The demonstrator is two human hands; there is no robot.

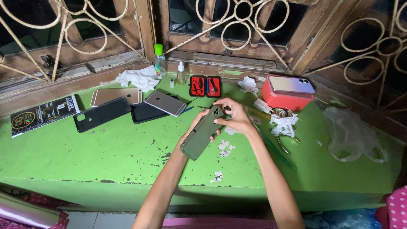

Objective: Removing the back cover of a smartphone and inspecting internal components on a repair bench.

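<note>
My left hand (pixel 193 127) grips a phone in a dark olive-green case (pixel 202 133), back side up, just above the green table (pixel 106 152). My right hand (pixel 235 118) rests its fingers on the top end of the case near the camera cut-out. Small torn bits of white paper (pixel 224 147) lie on the table right beneath the phone.
Left of my hands lie a silver phone (pixel 165 103), a gold phone (pixel 115 96), two black cases (pixel 101 113) and a dark packet (pixel 42 114). At the back stand a green-capped bottle (pixel 159 61), an open red tool kit (pixel 205 86) and a red box (pixel 286 98) with a phone on top. Tissue, scissors and a plastic bag (pixel 354 133) sit to the right.
</note>
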